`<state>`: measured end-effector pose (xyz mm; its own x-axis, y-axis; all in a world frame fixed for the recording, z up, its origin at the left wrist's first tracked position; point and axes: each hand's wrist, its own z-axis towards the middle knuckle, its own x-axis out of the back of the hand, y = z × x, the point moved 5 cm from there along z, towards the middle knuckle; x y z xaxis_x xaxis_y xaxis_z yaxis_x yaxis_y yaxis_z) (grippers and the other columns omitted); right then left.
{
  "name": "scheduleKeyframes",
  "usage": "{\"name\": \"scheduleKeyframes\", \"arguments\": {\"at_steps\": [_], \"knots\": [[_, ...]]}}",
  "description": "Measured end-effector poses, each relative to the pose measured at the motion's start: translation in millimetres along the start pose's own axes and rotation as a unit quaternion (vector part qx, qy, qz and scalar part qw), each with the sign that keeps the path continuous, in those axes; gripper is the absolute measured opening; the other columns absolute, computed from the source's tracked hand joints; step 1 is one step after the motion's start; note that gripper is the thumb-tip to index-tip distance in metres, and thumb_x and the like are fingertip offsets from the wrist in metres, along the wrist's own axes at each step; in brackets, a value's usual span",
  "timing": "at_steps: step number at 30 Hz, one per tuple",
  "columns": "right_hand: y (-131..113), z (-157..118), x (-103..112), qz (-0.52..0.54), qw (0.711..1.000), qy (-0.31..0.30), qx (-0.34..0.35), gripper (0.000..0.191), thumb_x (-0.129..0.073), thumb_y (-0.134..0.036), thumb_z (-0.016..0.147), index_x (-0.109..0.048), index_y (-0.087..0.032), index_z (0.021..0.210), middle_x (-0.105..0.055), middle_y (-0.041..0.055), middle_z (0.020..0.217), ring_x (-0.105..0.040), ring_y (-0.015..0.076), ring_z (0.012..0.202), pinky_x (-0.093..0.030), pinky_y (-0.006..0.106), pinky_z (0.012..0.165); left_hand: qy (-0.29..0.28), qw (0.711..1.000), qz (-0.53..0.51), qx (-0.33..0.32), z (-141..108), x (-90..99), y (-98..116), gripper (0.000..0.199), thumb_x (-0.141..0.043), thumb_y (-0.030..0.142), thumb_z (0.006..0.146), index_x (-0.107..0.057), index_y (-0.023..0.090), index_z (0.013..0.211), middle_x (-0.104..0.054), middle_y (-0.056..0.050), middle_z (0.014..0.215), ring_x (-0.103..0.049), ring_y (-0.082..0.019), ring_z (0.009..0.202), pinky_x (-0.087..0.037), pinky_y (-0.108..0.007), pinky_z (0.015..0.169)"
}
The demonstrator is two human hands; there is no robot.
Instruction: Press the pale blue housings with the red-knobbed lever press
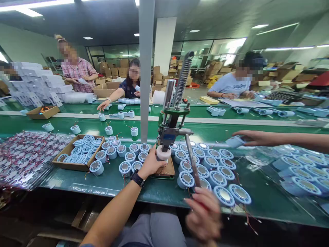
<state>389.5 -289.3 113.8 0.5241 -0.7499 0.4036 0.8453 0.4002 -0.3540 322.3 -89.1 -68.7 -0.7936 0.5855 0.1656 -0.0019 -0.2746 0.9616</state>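
In front of me stands a hand-operated lever press [171,132] with a spring on top and a white round pressing block [163,152] at the lower end of its ram. My left hand [151,164], with a dark watch on the wrist, is wrapped round a round housing directly under that block; fingers and block hide most of it. My right hand [204,212], blurred by motion, grips the low end of the press lever [192,161]. Light-blue round housings [217,178] with metal discs in their tops and thin wires stand on both sides of the press.
At left, a cardboard box [58,164] holds light-blue rings beside wired parts [28,154] on plastic. Several housings sit on the green conveyor [84,120]. From the right, a co-worker's hand [246,137] holds a housing. A grey post [147,68] rises behind the press. Other people work opposite.
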Motion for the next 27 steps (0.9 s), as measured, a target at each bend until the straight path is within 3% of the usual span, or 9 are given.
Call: {"name": "scheduleKeyframes", "arguments": {"at_steps": [3,7,11,15,18,20,22,25,27], "knots": [[30,33,-1,0.019,1.000,-0.003,0.012,0.047,-0.031,-0.045,0.100,-0.070,-0.018,0.104,-0.066,0.0058,0.100,-0.066,0.0215,0.111,-0.054,0.028,0.076,0.018,1.000,-0.007,0.011,-1,-2.0,-5,0.085,-0.081,0.013,0.060,-0.048,0.018,0.139,-0.060,-0.013,0.133,-0.054,-0.030,0.125,-0.038,-0.046,0.111],[59,94,21,0.016,0.998,0.051,0.027,0.058,-0.018,-0.046,0.099,-0.068,-0.017,0.105,-0.065,0.0053,0.105,-0.066,0.0209,0.111,-0.049,0.027,0.073,0.060,0.996,-0.056,0.035,0,-6.7,-8,0.096,-0.082,0.012,0.061,-0.038,0.018,0.146,-0.061,-0.013,0.131,-0.055,-0.029,0.124,-0.037,-0.046,0.111],[73,141,22,0.007,0.992,0.128,0.018,0.033,-0.037,-0.038,0.099,-0.065,-0.021,0.103,-0.064,0.0017,0.097,-0.070,0.0133,0.085,-0.048,0.025,0.067,0.070,0.994,-0.071,0.035,-2,-11.3,-1,0.097,-0.080,0.012,0.064,-0.034,0.017,0.149,-0.059,-0.015,0.133,-0.054,-0.029,0.125,-0.039,-0.045,0.111],[97,192,-1,-0.038,0.997,0.040,-0.055,0.023,-0.040,-0.030,0.099,-0.061,-0.024,0.101,-0.062,0.0002,0.085,-0.060,0.0079,0.064,-0.051,0.028,0.071,0.067,0.997,0.039,-0.008,-29,-7.0,20,0.090,-0.079,0.013,0.065,-0.039,0.018,0.145,-0.057,-0.014,0.135,-0.053,-0.030,0.125,-0.040,-0.045,0.110],[105,202,0,-0.096,0.994,0.011,-0.058,0.027,-0.039,-0.028,0.098,-0.060,-0.024,0.114,-0.064,0.0033,0.104,-0.065,0.0149,0.089,-0.050,0.037,0.093,0.048,0.988,0.144,-0.020,-67,-3.7,26,0.079,-0.076,0.015,0.067,-0.046,0.020,0.140,-0.060,-0.013,0.129,-0.054,-0.031,0.121,-0.043,-0.047,0.107],[99,181,5,-0.120,0.992,0.022,-0.037,0.034,-0.043,-0.025,0.095,-0.055,-0.027,0.127,-0.057,0.0044,0.130,-0.055,0.0235,0.123,-0.043,0.045,0.107,0.035,0.979,0.199,-0.012,-92,-2.3,21,0.068,-0.072,0.014,0.068,-0.054,0.021,0.133,-0.064,-0.011,0.121,-0.057,-0.030,0.116,-0.046,-0.048,0.104],[87,134,5,-0.112,0.992,0.058,-0.015,0.040,-0.047,-0.023,0.093,-0.052,-0.029,0.132,-0.051,0.0048,0.138,-0.044,0.0258,0.135,-0.042,0.048,0.109,0.035,0.969,0.243,-0.015,-113,-0.6,12,0.060,-0.069,0.011,0.070,-0.058,0.022,0.128,-0.064,-0.010,0.120,-0.058,-0.029,0.115,-0.048,-0.048,0.103],[66,29,-23,-0.049,0.995,0.083,-0.009,0.034,-0.049,-0.023,0.093,-0.055,-0.028,0.125,-0.062,0.0060,0.121,-0.058,0.0215,0.116,-0.051,0.043,0.099,0.054,0.950,0.304,-0.045,-132,6.5,5,0.057,-0.065,0.010,0.076,-0.058,0.023,0.131,-0.056,-0.012,0.135,-0.052,-0.030,0.126,-0.046,-0.051,0.107],[57,-43,-62,-0.022,0.999,0.028,-0.027,0.033,-0.050,-0.023,0.093,-0.055,-0.026,0.125,-0.063,0.0068,0.117,-0.060,0.0208,0.112,-0.053,0.039,0.094,0.070,0.933,0.345,-0.073,-137,19.1,9,0.050,-0.062,0.014,0.083,-0.057,0.024,0.132,-0.050,-0.013,0.142,-0.047,-0.030,0.133,-0.045,-0.052,0.109]]}}
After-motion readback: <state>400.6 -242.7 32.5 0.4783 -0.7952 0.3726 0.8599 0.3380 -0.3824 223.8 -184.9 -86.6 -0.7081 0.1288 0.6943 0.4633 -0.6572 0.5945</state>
